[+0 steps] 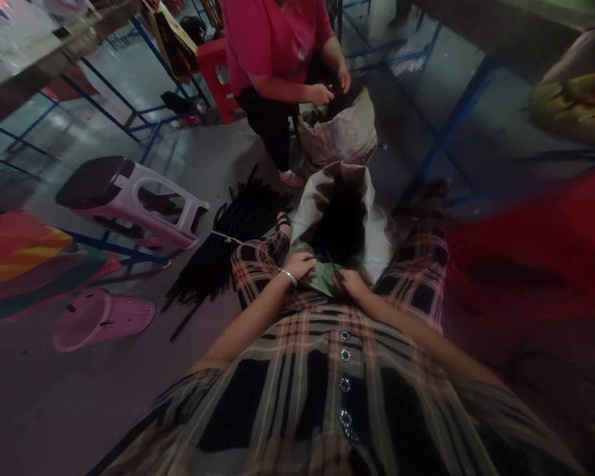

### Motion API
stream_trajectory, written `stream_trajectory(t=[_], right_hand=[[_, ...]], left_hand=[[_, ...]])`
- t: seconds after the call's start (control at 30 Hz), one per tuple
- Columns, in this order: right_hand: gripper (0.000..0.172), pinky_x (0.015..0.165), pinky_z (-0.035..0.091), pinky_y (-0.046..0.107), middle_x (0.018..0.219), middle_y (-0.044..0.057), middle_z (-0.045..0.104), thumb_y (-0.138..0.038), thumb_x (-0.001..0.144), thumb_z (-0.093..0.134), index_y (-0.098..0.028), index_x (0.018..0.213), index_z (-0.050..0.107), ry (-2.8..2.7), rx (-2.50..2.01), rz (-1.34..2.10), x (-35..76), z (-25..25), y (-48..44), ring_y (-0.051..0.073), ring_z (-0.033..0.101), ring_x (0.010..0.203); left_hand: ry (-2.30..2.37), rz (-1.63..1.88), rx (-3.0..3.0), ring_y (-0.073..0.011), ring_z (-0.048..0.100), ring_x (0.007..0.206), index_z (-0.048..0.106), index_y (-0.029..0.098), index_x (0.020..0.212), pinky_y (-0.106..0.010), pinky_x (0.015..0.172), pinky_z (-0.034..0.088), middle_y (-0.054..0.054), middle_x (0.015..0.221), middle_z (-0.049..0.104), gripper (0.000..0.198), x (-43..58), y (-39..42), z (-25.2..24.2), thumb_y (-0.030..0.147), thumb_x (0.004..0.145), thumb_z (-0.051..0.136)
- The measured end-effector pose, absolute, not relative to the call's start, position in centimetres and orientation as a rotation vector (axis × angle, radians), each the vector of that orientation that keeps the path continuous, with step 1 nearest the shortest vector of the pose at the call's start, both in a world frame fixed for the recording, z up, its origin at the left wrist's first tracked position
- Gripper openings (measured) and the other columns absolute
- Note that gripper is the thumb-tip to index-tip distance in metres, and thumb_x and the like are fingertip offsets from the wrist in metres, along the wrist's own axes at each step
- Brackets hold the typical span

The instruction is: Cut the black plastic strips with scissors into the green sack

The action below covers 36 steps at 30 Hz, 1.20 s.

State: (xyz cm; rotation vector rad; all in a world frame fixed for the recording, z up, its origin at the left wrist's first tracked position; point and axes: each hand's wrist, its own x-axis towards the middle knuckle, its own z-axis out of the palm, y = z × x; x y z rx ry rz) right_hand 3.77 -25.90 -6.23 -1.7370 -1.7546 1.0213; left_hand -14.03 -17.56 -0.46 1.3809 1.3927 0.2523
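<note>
My right hand (352, 284) is closed around a pair of dark scissors (335, 268), whose thin blades point up and to the left. Opposite it, my left hand (301, 266), with a bracelet at the wrist, pinches a small dark piece (318, 256) too small to name. Both hands are above a green cloth (322, 279) over my lap. Just beyond them a pale woven sack (377, 228) stands open between my legs, filled with a black mass (341, 221) whose pieces I cannot make out.
A tied bundle of black tubes (213, 244) lies by my left leg. Further left are a plastic stool (143, 205) and a pink basket (104, 320). Ahead, a person in a pink shirt (272, 46) works over another sack (344, 135). Blurred red material (535, 251) is at right.
</note>
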Motion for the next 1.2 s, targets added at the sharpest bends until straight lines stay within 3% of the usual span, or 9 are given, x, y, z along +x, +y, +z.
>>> stream_trajectory(t=[0.33, 0.53, 0.93, 1.2], right_hand=[[0.025, 0.058, 0.034, 0.021, 0.074, 0.005, 0.061, -0.034, 0.082, 0.043, -0.014, 0.087, 0.057, -2.057, -1.742, 0.982, 3.4, -6.1, -26.3, 0.012, 0.052, 0.063], [0.025, 0.061, 0.036, 0.020, 0.084, 0.007, 0.064, -0.034, 0.083, 0.043, -0.015, 0.093, 0.056, -2.077, -1.718, 0.997, 3.5, -6.3, -26.3, 0.014, 0.056, 0.071], [0.025, 0.053, 0.031, 0.022, 0.069, 0.007, 0.064, -0.029, 0.078, 0.046, -0.013, 0.075, 0.066, -1.920, -1.912, 0.991, 3.4, -5.0, -26.1, 0.014, 0.053, 0.060], [0.024, 0.049, 0.029, 0.022, 0.061, 0.005, 0.061, -0.028, 0.075, 0.048, -0.013, 0.068, 0.067, -1.840, -1.909, 1.080, 3.5, -5.3, -25.9, 0.013, 0.050, 0.055]], left_hand=[[1.346, 0.365, 1.235, -0.0072, 0.053, 0.044, 0.057, 0.011, 0.079, -0.017, 0.040, 0.039, 0.000, 0.060, 0.060, 0.017, -12.8, -18.0, -0.3, 0.027, 0.075, 0.061], [1.317, 0.278, 1.353, -0.0070, 0.053, 0.045, 0.059, 0.011, 0.080, -0.017, 0.041, 0.040, 0.000, 0.061, 0.061, 0.016, -12.0, -18.8, -0.5, 0.026, 0.075, 0.060], [1.385, 0.166, 1.547, -0.0081, 0.055, 0.046, 0.061, 0.014, 0.094, -0.017, 0.042, 0.039, -0.001, 0.066, 0.062, 0.028, -13.5, -18.5, -0.2, 0.036, 0.077, 0.056], [1.409, 0.132, 1.731, -0.0077, 0.052, 0.049, 0.064, 0.015, 0.089, -0.017, 0.045, 0.039, 0.000, 0.064, 0.062, 0.025, -14.2, -18.0, -0.3, 0.035, 0.077, 0.054]])
